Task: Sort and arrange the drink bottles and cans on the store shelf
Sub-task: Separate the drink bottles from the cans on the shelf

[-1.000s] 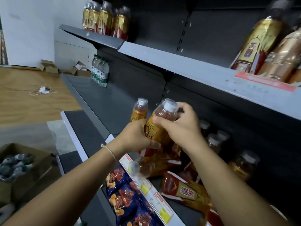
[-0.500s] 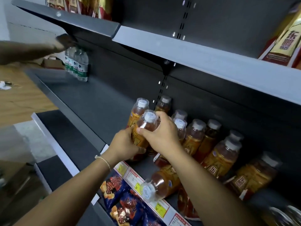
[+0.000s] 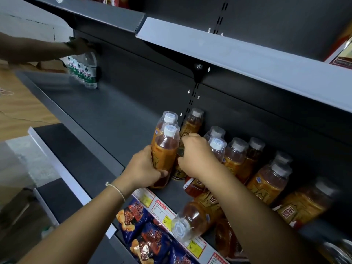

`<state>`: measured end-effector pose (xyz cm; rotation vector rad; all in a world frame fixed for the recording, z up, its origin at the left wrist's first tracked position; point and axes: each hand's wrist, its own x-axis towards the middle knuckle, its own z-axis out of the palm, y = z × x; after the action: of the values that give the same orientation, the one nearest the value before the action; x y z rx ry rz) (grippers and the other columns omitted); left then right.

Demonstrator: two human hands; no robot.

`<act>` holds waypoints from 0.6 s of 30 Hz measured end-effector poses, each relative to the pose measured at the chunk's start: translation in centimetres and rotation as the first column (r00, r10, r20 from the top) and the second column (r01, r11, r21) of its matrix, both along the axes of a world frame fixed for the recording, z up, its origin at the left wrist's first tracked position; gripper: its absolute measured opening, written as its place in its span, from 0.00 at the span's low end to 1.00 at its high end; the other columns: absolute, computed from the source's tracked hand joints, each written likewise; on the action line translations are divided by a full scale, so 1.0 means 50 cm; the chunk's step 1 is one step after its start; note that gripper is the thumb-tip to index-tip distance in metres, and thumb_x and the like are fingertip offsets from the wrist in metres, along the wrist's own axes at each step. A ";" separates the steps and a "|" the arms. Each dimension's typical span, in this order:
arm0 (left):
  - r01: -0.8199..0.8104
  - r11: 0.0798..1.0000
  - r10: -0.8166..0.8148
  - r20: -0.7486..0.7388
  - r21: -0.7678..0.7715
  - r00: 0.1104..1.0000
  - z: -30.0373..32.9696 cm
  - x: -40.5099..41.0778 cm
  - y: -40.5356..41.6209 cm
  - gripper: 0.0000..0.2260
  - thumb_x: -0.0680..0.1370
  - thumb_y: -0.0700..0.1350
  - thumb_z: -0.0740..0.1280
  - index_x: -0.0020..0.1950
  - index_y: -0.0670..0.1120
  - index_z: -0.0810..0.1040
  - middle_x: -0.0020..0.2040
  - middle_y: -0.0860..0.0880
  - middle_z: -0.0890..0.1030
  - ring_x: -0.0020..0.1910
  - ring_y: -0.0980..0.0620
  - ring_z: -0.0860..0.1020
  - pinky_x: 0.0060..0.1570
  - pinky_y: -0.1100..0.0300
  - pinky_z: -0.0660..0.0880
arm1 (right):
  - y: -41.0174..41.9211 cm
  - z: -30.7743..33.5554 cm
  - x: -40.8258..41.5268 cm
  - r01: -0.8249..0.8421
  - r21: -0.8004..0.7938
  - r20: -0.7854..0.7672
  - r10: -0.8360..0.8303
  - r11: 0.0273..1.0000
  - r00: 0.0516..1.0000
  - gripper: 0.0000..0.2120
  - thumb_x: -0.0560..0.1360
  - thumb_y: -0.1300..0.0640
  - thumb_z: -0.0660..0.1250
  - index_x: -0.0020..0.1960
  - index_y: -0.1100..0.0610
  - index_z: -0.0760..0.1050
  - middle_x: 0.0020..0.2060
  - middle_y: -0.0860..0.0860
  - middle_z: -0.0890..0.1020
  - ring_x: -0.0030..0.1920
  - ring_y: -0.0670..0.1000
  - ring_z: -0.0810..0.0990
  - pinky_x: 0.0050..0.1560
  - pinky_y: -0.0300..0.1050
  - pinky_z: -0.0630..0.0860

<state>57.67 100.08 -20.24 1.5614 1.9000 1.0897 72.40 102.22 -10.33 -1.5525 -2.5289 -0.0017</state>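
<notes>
My left hand (image 3: 144, 168) grips an upright orange drink bottle (image 3: 165, 155) with a white cap, low on its body, at the left end of a group on the dark middle shelf (image 3: 114, 119). Just right of it, my right hand (image 3: 198, 155) curls over the top of a neighbouring darker bottle (image 3: 179, 173), which is mostly hidden beneath it. Two more bottles (image 3: 191, 124) stand behind. Several upright bottles (image 3: 236, 155) run off to the right. One bottle (image 3: 192, 220) lies on its side at the shelf's front edge, cap towards me.
Green-labelled water bottles (image 3: 89, 71) stand at the shelf's far left, where another person's hand (image 3: 80, 46) reaches in. The upper shelf (image 3: 228, 50) overhangs closely. Price tags (image 3: 162, 208) line the front edge; blue snack bags (image 3: 144, 231) sit below. Bare shelf stretches to the left of the bottles.
My right hand has left the cap of the front bottle and shifted right onto its neighbour. The front bottle now stands on the shelf with my left hand round it. The view has tilted down.
</notes>
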 end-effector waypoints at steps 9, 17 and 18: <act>-0.154 0.988 0.150 -0.168 -0.013 0.974 0.001 0.001 -0.052 0.27 0.67 0.52 0.77 0.57 0.47 0.68 0.50 0.49 0.75 0.51 0.46 0.76 0.46 0.54 0.75 | 0.019 -0.010 -0.037 -0.023 0.010 0.501 0.015 1.000 0.866 0.18 0.74 0.62 0.68 0.63 0.57 0.76 0.64 0.57 0.76 0.66 0.60 0.71 0.59 0.51 0.69; 0.051 0.971 0.034 -0.348 0.233 0.937 -0.059 0.100 -0.109 0.06 0.77 0.47 0.62 0.41 0.48 0.75 0.40 0.51 0.74 0.41 0.50 0.75 0.37 0.61 0.68 | 0.048 -0.016 -0.054 0.068 0.010 0.729 -0.053 0.998 0.682 0.25 0.74 0.52 0.71 0.70 0.53 0.72 0.70 0.53 0.73 0.71 0.58 0.69 0.70 0.56 0.62; 0.128 0.966 -0.044 -0.345 0.223 0.937 -0.061 0.107 -0.103 0.06 0.76 0.45 0.61 0.45 0.47 0.78 0.43 0.50 0.76 0.44 0.51 0.76 0.40 0.62 0.70 | 0.052 -0.018 -0.057 0.066 0.012 0.744 -0.053 0.998 0.666 0.25 0.74 0.52 0.71 0.70 0.53 0.72 0.70 0.53 0.73 0.71 0.58 0.69 0.70 0.56 0.62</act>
<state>63.04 94.94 -23.29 2.0648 1.9427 1.1051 69.56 104.84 -11.23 -1.9308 -3.0403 -0.8011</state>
